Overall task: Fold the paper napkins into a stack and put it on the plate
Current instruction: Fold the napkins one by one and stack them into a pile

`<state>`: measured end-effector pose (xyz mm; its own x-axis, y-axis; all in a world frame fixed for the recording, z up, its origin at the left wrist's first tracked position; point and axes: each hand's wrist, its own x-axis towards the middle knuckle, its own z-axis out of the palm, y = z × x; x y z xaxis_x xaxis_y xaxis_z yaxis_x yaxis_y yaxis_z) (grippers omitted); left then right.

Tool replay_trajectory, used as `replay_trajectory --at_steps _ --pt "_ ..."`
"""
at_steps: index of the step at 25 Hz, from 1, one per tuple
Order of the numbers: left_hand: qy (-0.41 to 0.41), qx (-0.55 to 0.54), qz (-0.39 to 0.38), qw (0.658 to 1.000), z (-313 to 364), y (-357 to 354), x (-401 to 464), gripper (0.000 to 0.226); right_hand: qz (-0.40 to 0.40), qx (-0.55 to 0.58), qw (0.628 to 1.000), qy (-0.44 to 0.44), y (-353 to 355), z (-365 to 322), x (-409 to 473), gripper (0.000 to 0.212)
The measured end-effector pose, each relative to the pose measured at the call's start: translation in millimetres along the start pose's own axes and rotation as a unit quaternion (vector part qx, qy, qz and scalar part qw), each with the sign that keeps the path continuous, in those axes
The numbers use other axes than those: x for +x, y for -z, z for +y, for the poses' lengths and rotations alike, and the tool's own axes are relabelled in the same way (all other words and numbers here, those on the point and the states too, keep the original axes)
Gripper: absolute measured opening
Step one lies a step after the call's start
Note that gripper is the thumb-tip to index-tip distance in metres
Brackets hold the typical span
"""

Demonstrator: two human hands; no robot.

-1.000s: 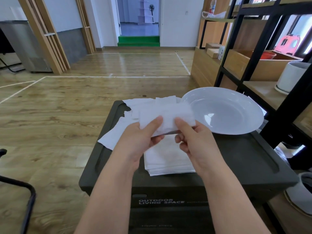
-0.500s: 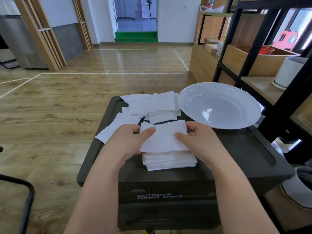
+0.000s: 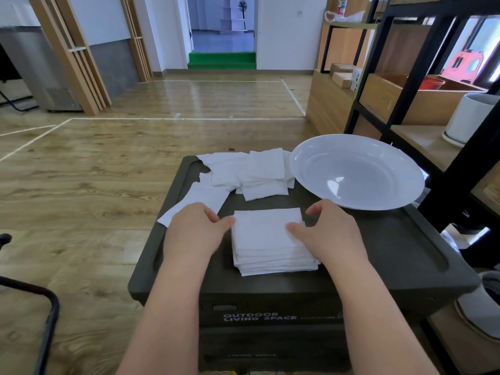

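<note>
**Both hands at the sides of the folded napkin stack**

Just below the middle of the frame, a stack of folded napkins (image 3: 273,244) lies on the dark lid of a storage box (image 3: 378,255) that serves as the counter. The box's front face, low in the frame, reads "OUTDOOR LIVING SPACE".

The left hand (image 3: 192,228) sits at the stack's left edge, its thumb touching the top napkin's upper left corner and its fingers loosely curled on the counter beside the stack. Its grip is loose and holds nothing. The right hand (image 3: 330,231) sits at the stack's right edge, thumb lying on the top napkin and fingers bent down past the far right side. Whether that grip pinches the stack or only rests against it cannot be told.

Above the stack, toward the frame's centre, loose napkins (image 3: 243,171) lie in an untidy overlapping heap, one hanging over the counter's left edge. To their right, in the right middle of the frame, stands the white plate (image 3: 357,171), touching the heap's right side and well apart from the stack.

A black shelf frame (image 3: 400,63) fills the upper right.
</note>
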<state>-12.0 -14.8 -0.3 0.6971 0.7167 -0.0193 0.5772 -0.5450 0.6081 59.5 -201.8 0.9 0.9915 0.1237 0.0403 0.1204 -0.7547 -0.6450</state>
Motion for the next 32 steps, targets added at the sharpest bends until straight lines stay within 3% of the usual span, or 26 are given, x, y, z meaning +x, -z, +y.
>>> replay_trajectory --at_steps 2,4,7,10,12,14,18,20,22,25,27,30,32 --pt "0.013 0.030 0.059 0.998 -12 6 6 0.035 0.072 0.021 0.997 0.025 5 -5 -5 0.037" --pt "0.022 0.065 0.051 0.996 -21 8 11 0.043 0.108 0.054 0.987 0.106 6 -15 -12 0.025" --pt "0.001 0.071 0.053 0.996 -23 4 13 0.027 0.013 0.019 0.979 0.201 -2 -28 -21 0.011" --pt "-0.048 0.066 0.080 0.993 -18 3 9 0.013 -0.113 -0.075 0.969 0.206 -17 -25 -20 0.017" --pt "-0.079 -0.005 0.096 0.992 -10 11 5 0.009 -0.118 -0.078 0.970 0.199 -18 -23 -17 0.021" --pt "-0.126 -0.090 0.053 0.987 0 23 -1 0.008 -0.088 -0.012 0.974 0.208 -14 -22 -16 0.032" --pt "-0.244 -0.143 -0.158 0.946 15 43 -18 0.008 -0.058 0.172 0.947 0.265 -2 -28 -18 0.071" --pt "-0.256 -0.205 -0.216 0.920 18 47 -24 0.014 -0.085 0.249 0.932 0.251 6 -28 -19 0.077" --pt "-0.245 -0.256 -0.220 0.909 19 48 -26 0.024 -0.141 0.292 0.918 0.227 13 -22 -14 0.074" --pt "-0.199 -0.291 -0.233 0.906 15 47 -21 0.042 -0.186 0.382 0.891 0.157 20 -16 -11 0.030" --pt "-0.143 -0.282 -0.222 0.922 14 41 -17 0.055 -0.153 0.409 0.895 0.092 21 -15 -9 0.010" --pt "-0.074 -0.289 -0.141 0.944 16 25 -13 0.042 -0.146 0.373 0.915 0.042 19 -11 -7 0.009" --pt "-0.064 -0.281 -0.117 0.950 16 17 -11 0.049 -0.127 0.328 0.936 0.038 16 -10 -6 0.015"
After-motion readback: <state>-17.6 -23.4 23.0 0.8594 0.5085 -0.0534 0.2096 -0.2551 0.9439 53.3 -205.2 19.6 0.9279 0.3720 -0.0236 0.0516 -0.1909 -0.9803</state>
